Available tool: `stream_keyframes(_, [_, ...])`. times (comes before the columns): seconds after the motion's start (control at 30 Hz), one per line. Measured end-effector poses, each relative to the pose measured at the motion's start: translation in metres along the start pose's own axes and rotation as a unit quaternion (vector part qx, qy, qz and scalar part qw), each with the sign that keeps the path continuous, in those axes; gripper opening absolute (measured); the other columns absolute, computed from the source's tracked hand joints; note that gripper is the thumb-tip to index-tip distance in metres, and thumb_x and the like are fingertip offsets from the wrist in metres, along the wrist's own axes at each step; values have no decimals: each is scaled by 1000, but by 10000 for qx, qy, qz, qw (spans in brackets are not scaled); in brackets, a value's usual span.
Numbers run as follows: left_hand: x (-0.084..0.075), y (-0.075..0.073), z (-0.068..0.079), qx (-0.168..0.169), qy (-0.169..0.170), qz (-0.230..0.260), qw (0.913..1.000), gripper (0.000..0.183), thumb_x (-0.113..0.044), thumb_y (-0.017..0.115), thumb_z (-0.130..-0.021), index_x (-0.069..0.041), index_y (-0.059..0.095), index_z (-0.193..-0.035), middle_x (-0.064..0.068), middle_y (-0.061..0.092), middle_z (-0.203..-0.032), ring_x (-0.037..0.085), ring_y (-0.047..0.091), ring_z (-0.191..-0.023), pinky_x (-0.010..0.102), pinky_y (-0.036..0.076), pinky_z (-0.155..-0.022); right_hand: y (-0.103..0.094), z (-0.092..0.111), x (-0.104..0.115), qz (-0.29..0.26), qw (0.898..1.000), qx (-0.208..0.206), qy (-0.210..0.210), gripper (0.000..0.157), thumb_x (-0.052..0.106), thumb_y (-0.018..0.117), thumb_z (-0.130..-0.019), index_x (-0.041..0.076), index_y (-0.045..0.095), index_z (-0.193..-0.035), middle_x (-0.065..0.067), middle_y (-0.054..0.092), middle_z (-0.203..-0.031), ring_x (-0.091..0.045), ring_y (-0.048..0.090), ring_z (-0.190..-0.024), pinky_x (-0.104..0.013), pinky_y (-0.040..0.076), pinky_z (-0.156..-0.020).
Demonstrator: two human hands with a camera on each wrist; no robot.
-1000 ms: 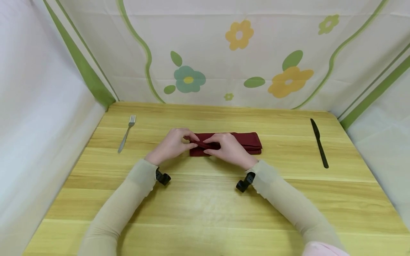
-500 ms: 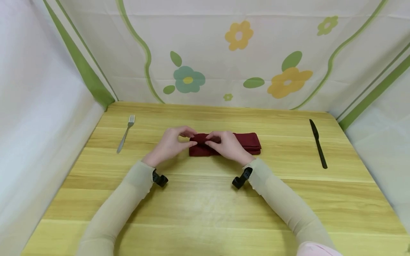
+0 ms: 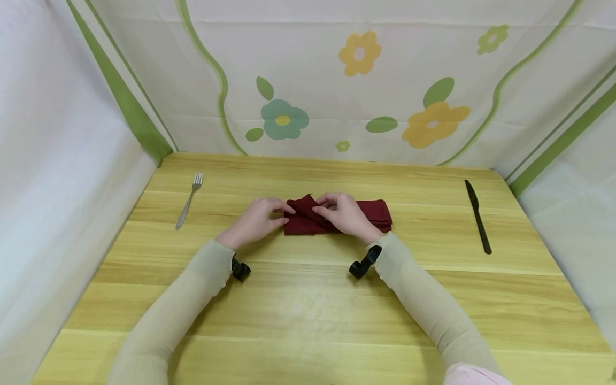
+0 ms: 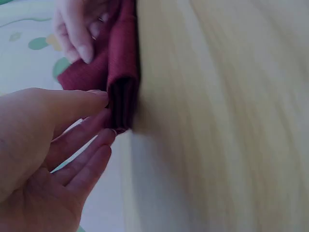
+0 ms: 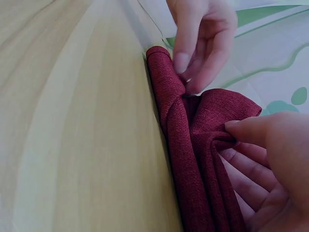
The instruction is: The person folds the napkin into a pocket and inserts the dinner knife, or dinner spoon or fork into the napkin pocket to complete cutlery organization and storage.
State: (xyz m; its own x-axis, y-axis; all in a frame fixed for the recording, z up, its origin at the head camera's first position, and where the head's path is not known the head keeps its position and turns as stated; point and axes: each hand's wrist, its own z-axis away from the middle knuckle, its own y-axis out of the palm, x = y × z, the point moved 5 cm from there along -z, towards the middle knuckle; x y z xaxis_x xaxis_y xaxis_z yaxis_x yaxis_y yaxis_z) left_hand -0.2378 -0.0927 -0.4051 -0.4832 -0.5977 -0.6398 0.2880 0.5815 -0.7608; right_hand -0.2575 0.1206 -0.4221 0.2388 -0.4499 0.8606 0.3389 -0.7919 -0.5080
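Observation:
A dark red cloth napkin (image 3: 303, 226), folded into a long strip, lies across the table, one layer lifted into a pointed flap near its left part. My right hand (image 3: 344, 214) pinches that lifted layer between thumb and fingers; the right wrist view shows the cloth bunched at the fingertips (image 5: 234, 124). At the strip's left end is my left hand (image 3: 260, 219), thumb and fingers extended and spread loosely about the end. Stacked folds show at that end in the left wrist view, beside the left thumb (image 4: 91, 100).
A metal fork (image 3: 190, 200) lies at the left of the wooden table (image 3: 308, 310), and a black knife (image 3: 478, 216) at the right. White cloth walls (image 3: 317, 80) with printed flowers stand behind and at both sides. Each wrist wears a small black camera (image 3: 366, 262).
My left hand has let the folded layer go and drawn back slightly to the napkin's left end. The right hand has raised the layer into a pointed flap.

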Motion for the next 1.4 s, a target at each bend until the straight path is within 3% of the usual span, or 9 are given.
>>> stream_keyframes(0.17, [3, 4, -5, 252, -121, -230, 9993, 24, -7, 73, -95, -5, 75, -120, 12, 67, -125, 27, 61, -118, 43, 48, -100, 1, 0, -1, 24, 10000, -28, 39, 17, 18, 70, -99, 7, 73, -111, -3, 72, -99, -17, 70, -81, -33, 57, -70])
stream_keyframes(0.37, [-1, 6, -10, 504, -76, -462, 9976, 23, -6, 71, -96, -6, 76, -119, 8, 64, -113, 24, 62, -100, 39, 51, -88, 0, 1, -1, 53, 10000, -72, 37, 16, 19, 71, -99, 8, 74, -111, -3, 72, -98, -17, 70, -82, -34, 57, -71])
stream_keyframes(0.8, [-1, 6, -13, 571, -73, -550, 9968, 6, -5, 73, -95, -8, 75, -100, 5, 62, -107, 24, 61, -99, 40, 50, -90, 0, 1, 0, 122, 9997, -146, -155, 14, 16, 72, -98, 7, 74, -108, -2, 72, -97, -16, 70, -84, -34, 57, -76])
stream_keyframes(1.07, [-2, 2, -9, 431, -89, -302, 9986, 5, -9, 74, -95, -9, 72, -100, 2, 62, -104, 20, 60, -96, 36, 51, -88, 2, 1, 4, 211, 9993, -178, -253, 13, 15, 73, -97, 7, 75, -107, -1, 73, -98, -15, 70, -82, -33, 57, -75])
stream_keyframes(1.23, [-4, -4, -7, 280, -28, 262, 9993, 6, -7, 73, -95, -10, 71, -100, 1, 64, -104, 19, 62, -96, 36, 52, -87, 2, 3, 8, 321, 9986, -165, -389, 8, 14, 76, -94, 11, 78, -101, 2, 73, -98, -13, 70, -82, -33, 58, -71])
stream_keyframes(1.4, [-5, -7, -6, 247, -34, 542, 9982, 6, -7, 73, -96, -11, 70, -99, -1, 65, -103, 18, 63, -97, 36, 52, -88, 7, 4, 13, 603, 9967, 122, -533, 6, 17, 79, -92, 18, 82, -97, 8, 73, -96, -10, 65, -85, -32, 54, -71])
